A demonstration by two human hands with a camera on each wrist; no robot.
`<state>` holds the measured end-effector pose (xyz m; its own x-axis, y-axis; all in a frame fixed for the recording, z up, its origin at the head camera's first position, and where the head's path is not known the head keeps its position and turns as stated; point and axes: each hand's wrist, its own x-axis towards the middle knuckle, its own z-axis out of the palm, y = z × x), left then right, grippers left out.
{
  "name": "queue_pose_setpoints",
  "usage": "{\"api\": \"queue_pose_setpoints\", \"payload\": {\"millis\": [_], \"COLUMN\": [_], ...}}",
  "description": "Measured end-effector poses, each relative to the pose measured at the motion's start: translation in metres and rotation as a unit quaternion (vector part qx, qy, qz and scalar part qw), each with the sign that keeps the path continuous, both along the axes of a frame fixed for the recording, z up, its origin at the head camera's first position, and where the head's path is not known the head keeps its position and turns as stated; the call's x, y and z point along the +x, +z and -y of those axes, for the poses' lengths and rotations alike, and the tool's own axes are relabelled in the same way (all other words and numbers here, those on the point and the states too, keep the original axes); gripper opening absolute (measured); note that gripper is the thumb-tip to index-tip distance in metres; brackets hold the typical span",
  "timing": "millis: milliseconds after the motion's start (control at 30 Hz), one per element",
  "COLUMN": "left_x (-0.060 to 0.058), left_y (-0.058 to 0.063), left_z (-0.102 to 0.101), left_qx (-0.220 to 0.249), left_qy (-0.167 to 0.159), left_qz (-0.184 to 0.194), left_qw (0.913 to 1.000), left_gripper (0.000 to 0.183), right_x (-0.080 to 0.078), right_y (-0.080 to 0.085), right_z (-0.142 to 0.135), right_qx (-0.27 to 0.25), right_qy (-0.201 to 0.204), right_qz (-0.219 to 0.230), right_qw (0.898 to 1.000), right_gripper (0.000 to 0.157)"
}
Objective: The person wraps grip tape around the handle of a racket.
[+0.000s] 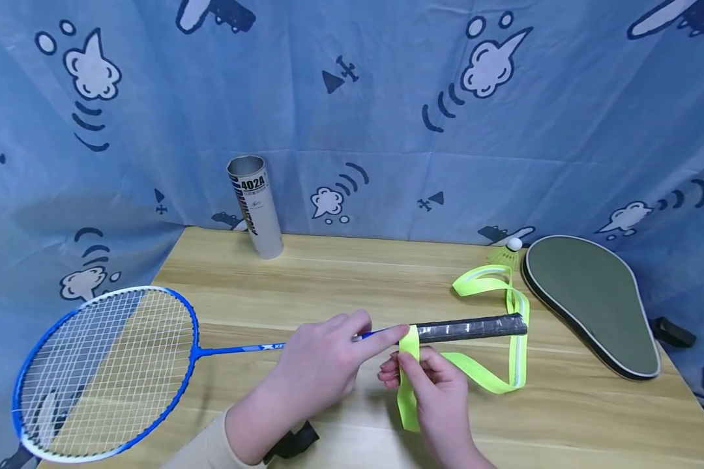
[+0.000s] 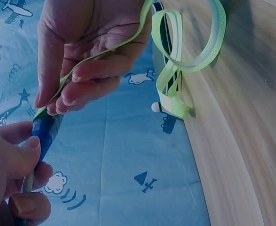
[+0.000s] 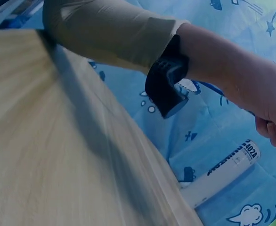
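Observation:
A blue badminton racket (image 1: 240,349) is held across the table, its strung head at the left and its black handle (image 1: 469,328) pointing right. My left hand (image 1: 328,355) grips the shaft near the handle, with the forefinger reaching to the yellow-green tape at the handle's start. My right hand (image 1: 437,391) pinches the yellow-green grip tape (image 1: 409,371) between thumb and fingers just below the handle. In the left wrist view the tape runs through the right hand (image 2: 93,61) while the left hand (image 2: 15,165) holds the cone above the shaft.
The tape's loose length loops around the handle's far end. A white shuttlecock tube (image 1: 258,212) stands at the back. A yellow shuttlecock (image 1: 507,253) lies beside a green paddle case (image 1: 586,299) on the right. A patterned blue cloth (image 1: 387,130) hangs behind the table.

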<state>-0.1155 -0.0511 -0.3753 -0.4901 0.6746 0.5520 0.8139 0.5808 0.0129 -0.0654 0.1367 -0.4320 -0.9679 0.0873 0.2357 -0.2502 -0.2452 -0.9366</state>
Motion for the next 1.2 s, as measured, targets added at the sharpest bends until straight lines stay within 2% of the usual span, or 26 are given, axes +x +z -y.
{"api": "queue_pose_setpoints", "payload": {"millis": [200, 367, 467, 567, 633, 700, 800, 1033, 1200], "left_x": [0.000, 0.002, 0.003, 0.004, 0.005, 0.005, 0.005, 0.004, 0.004], "left_y": [0.000, 0.002, 0.003, 0.004, 0.006, 0.008, 0.012, 0.013, 0.013], "left_z": [0.000, 0.002, 0.004, 0.007, 0.008, 0.009, 0.010, 0.011, 0.011], "left_qx": [0.016, 0.016, 0.009, 0.001, -0.006, -0.012, -0.013, -0.010, -0.006], "left_qy": [-0.015, -0.025, -0.024, -0.025, -0.026, -0.028, -0.035, -0.047, -0.063], "left_qz": [0.000, 0.008, 0.017, 0.046, 0.080, 0.111, 0.147, 0.198, 0.249], "left_qw": [0.9998, 0.9995, 0.9995, 0.9986, 0.9965, 0.9933, 0.9884, 0.9791, 0.9663], "left_gripper": [0.070, 0.064, 0.061, 0.056, 0.052, 0.047, 0.042, 0.038, 0.037], "right_x": [-0.003, -0.007, -0.007, -0.007, -0.007, -0.006, -0.005, -0.007, -0.011], "right_y": [-0.003, -0.007, -0.008, -0.008, -0.008, -0.007, -0.007, -0.009, -0.010], "right_z": [-0.004, -0.006, -0.007, -0.008, -0.009, -0.009, -0.009, -0.010, -0.017], "right_qx": [0.002, 0.001, 0.000, -0.007, -0.024, -0.047, -0.069, -0.089, -0.089], "right_qy": [-0.015, -0.011, 0.000, 0.012, 0.027, 0.040, 0.059, 0.104, 0.147], "right_qz": [-0.043, -0.090, -0.081, -0.044, -0.026, -0.025, -0.044, -0.082, -0.145], "right_qw": [0.999, 0.996, 0.997, 0.999, 0.999, 0.998, 0.995, 0.987, 0.974], "right_gripper": [0.013, 0.021, 0.025, 0.035, 0.041, 0.047, 0.047, 0.051, 0.046]}}
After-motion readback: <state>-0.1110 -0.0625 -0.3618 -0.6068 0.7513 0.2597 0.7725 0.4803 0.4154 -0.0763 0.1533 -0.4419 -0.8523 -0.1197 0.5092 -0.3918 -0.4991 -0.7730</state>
